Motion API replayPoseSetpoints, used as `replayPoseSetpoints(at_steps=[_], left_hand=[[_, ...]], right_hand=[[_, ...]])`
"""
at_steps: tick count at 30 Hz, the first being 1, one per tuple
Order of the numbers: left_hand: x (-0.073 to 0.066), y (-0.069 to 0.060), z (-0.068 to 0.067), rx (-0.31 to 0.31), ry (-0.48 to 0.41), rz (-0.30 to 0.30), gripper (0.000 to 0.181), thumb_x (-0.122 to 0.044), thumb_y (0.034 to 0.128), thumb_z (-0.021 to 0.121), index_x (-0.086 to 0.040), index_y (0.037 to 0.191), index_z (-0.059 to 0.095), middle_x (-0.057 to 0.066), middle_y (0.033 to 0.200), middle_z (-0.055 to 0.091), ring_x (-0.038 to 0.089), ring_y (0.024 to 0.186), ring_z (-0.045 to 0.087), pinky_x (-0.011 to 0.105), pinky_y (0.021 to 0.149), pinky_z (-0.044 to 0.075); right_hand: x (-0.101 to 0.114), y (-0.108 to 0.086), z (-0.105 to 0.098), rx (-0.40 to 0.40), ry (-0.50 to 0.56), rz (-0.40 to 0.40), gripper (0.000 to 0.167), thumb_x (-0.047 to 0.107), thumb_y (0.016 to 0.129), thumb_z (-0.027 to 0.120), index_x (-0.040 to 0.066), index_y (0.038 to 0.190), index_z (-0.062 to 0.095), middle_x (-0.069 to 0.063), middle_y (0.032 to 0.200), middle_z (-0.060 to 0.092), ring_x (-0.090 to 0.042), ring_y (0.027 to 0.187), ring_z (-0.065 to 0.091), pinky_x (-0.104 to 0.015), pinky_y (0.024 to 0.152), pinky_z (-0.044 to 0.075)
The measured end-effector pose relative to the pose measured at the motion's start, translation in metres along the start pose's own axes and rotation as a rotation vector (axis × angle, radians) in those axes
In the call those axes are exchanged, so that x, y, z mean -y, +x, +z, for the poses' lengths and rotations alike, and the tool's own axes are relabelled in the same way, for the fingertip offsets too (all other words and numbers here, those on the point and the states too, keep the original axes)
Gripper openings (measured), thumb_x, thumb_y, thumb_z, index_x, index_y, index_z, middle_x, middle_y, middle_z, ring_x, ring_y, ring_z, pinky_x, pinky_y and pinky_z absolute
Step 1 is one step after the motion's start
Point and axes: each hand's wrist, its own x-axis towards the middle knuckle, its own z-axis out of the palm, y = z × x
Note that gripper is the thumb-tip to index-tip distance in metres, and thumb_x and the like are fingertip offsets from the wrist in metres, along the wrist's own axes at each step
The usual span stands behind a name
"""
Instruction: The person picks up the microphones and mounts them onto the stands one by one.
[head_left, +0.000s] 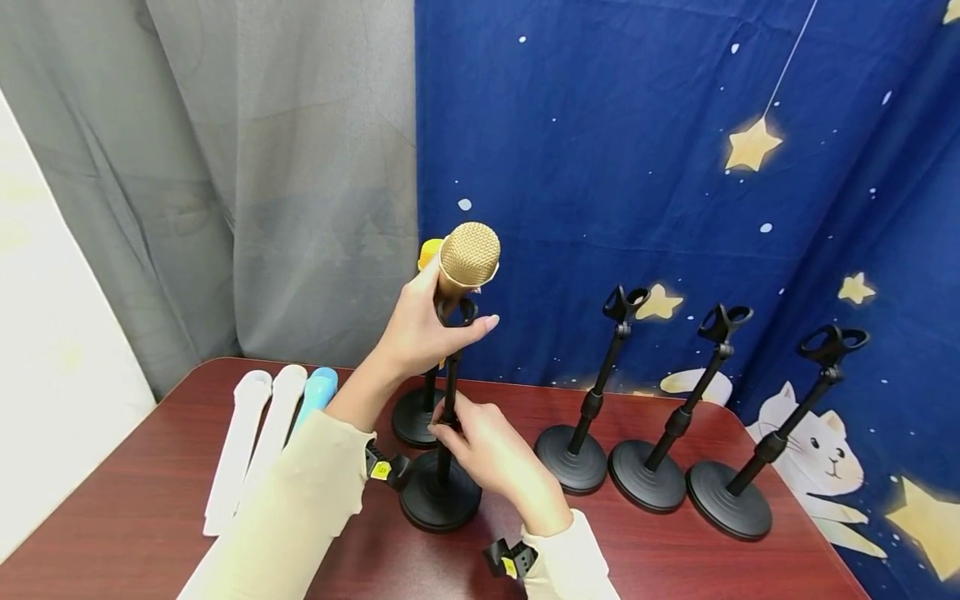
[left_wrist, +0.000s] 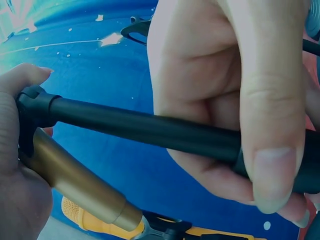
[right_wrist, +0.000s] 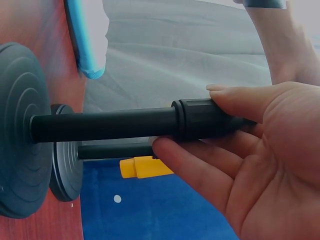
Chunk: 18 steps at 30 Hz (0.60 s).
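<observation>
My left hand [head_left: 417, 332] grips a gold microphone [head_left: 470, 252] at the holder on top of a black desk stand [head_left: 441, 502]. In the left wrist view the gold microphone's handle [left_wrist: 82, 175] slants away from the pole below the clip [left_wrist: 35, 107]. How far it sits inside the clip is partly hidden by the palm. Lower down, my right hand [head_left: 491, 446] holds the pole between thumb and fingers, at the ribbed collar [right_wrist: 197, 119]. The stand's round base rests on the table. Just behind it, a yellow microphone [head_left: 430, 252] sits on another stand [head_left: 411, 417].
Three black stands with vacant clips, the left one [head_left: 573, 458], the middle one [head_left: 648, 475] and the right one [head_left: 729, 498], stand at the right. Two white microphones [head_left: 238, 442] and a blue one [head_left: 320, 385] lie at the left of the reddish table [head_left: 105, 508]. Curtains hang behind.
</observation>
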Motion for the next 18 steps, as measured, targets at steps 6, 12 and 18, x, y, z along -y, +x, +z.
replayPoseSetpoints(at_steps=[6, 12, 18], left_hand=[[-0.0005, -0.0022, 0.0024, -0.027, -0.010, 0.004, 0.081, -0.010, 0.0764, 0.087, -0.007, 0.145, 0.045, 0.012, 0.122, 0.064, 0.022, 0.099, 0.067, 0.040, 0.095, 0.057], [-0.0011, -0.0037, 0.0044, -0.046, -0.007, 0.008, 0.074, -0.010, 0.0770, 0.087, -0.008, 0.141, 0.049, 0.012, 0.120, 0.066, 0.021, 0.104, 0.067, 0.040, 0.095, 0.057], [0.0000, -0.0070, 0.0059, -0.078, 0.006, -0.001, 0.057, -0.013, 0.0775, 0.087, -0.006, 0.125, 0.057, 0.012, 0.105, 0.068, 0.019, 0.096, 0.065, 0.036, 0.087, 0.056]], right_hand=[[-0.0002, -0.0004, 0.0002, 0.001, -0.010, 0.000, 0.007, 0.018, 0.099, 0.064, 0.014, 0.104, 0.062, 0.004, 0.083, 0.066, -0.007, 0.073, 0.057, -0.020, 0.069, 0.047], [-0.0004, -0.0013, 0.0008, 0.006, -0.011, 0.013, 0.008, 0.019, 0.100, 0.063, 0.014, 0.105, 0.061, 0.003, 0.084, 0.066, -0.008, 0.075, 0.058, -0.021, 0.070, 0.047], [0.0003, -0.0012, 0.0015, -0.002, -0.012, 0.009, 0.008, 0.018, 0.100, 0.064, 0.014, 0.106, 0.061, 0.003, 0.086, 0.067, -0.008, 0.077, 0.059, -0.022, 0.070, 0.048]])
